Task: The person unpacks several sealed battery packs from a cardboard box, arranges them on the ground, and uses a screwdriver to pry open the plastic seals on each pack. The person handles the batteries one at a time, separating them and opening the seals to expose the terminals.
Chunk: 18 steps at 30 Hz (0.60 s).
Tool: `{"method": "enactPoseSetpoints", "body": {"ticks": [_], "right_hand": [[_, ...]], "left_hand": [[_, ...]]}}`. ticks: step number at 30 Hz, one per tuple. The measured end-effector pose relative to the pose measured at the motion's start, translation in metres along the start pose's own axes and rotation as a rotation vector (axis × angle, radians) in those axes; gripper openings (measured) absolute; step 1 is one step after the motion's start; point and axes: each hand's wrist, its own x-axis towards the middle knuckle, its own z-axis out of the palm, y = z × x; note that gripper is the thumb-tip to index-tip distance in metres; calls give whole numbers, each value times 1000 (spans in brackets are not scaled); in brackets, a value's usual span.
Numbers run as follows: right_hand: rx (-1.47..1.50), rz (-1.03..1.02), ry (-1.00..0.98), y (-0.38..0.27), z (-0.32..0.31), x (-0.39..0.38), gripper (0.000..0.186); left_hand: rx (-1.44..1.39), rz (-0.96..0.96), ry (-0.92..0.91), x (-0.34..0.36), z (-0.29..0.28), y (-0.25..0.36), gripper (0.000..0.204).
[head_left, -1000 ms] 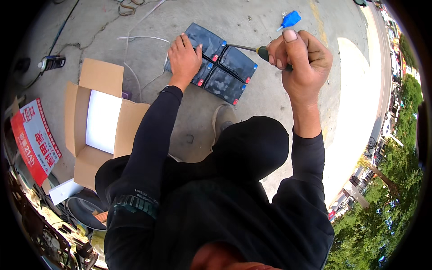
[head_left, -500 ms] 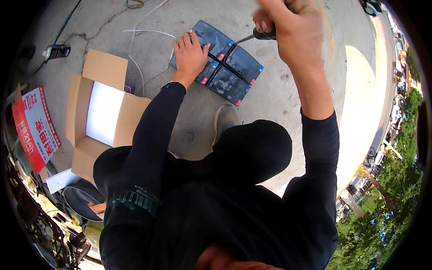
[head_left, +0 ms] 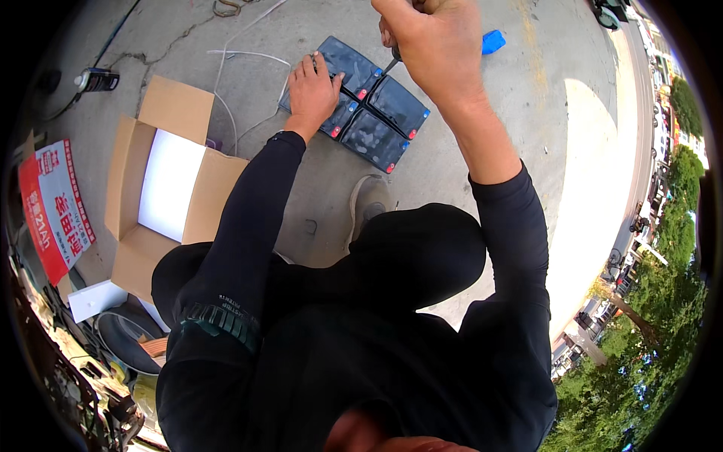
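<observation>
Battery block [head_left: 369,126]: four dark cases sat two by two on the concrete floor [head_left: 437,188], their seams meeting in a cross.
Left hand [head_left: 312,90]: palm down on the block's far-left part, fingers loosely parted and wrapped round nothing that showed — a flat brace, it seemed.
Right hand [head_left: 438,53]: up over the block's far-right side, fingers curled nearly closed around a screwdriver [head_left: 391,65]; most of the handle was hidden, some fingers too.
Screwdriver tip [head_left: 385,73]: down at the block's far-right seam, close beside a blue terminal [head_left: 378,73]; whether it touched was too small to tell.
Seam technique: this likely called for a firm left palm, the shaft in line with the gap and small, patient pressure — a slip could have scraped a case or struck the red terminal [head_left: 361,95].
Near edge: a shoe [head_left: 370,197] stood just this side of the block, leaving little pull-back room.
Left edge: a white cable [head_left: 252,55] curved close to the block's left corner; an open cardboard box [head_left: 217,200] stood farther left.
Right side: the widest swing room, out toward a sunlit strip [head_left: 587,151], with a blue plastic piece [head_left: 493,42] beyond the block's far-right corner.
</observation>
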Motion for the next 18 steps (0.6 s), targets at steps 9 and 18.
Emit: {"method": "enactPoseSetpoints", "body": {"ticks": [9, 18], "right_hand": [[-99, -25, -27, -13, 46, 36, 34], [-197, -4, -130, -36, 25, 61, 38]], "left_hand": [[-10, -1, -74, -1, 5, -11, 68], [-63, -6, 28, -4, -2, 2, 60]]}}
